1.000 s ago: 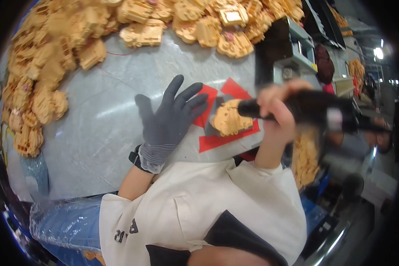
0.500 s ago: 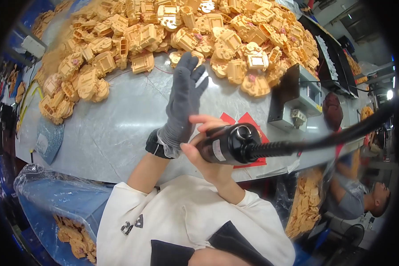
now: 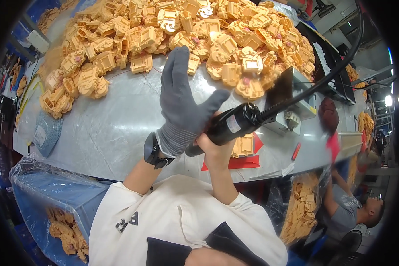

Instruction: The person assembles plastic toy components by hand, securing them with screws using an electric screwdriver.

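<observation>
The bare right hand (image 3: 215, 151) is wrapped round a black cylindrical corded tool (image 3: 229, 125) (its fingertips hidden). Just left of the tool, the grey knit-gloved left hand (image 3: 181, 104) spreads its thumb from straight fingers. The tool partly blocks a tan moulded plastic housing (image 3: 244, 145) beside flat red pieces (image 3: 241, 163); beyond the tool, tan housings (image 3: 142, 40) heap up.

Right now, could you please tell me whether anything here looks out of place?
Nothing looks clearly spilled or damaged. Only a mismatch stands out: the left hand is gloved, while the right hand, holding the black tool, is bare.
</observation>
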The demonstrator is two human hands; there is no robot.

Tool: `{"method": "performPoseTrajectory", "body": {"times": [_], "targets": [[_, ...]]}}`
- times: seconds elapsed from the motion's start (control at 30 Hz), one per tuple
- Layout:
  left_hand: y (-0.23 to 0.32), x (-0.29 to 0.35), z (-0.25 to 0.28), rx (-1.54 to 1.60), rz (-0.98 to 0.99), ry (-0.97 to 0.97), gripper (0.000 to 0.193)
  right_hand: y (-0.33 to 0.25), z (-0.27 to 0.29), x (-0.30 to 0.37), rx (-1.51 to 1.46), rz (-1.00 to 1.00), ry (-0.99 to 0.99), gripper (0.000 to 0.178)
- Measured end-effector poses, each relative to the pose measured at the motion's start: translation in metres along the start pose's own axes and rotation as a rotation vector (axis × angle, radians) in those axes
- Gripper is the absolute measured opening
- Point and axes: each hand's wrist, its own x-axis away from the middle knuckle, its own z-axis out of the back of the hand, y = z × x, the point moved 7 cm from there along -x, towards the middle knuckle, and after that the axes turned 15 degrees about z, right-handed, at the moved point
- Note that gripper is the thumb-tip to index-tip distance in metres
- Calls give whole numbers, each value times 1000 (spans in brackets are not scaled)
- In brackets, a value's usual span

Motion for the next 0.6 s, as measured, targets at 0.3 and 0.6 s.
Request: {"method": "performPoseTrajectory", "body": {"times": [0.3,0.6], "targets": [[-2,-11,8,-102,-142,139,80,-2,-9,5,-47,-134,19,43],[-17,-12,-7,-188,-37,8,106,10,-9,2,-34,-159,55,42]]}}
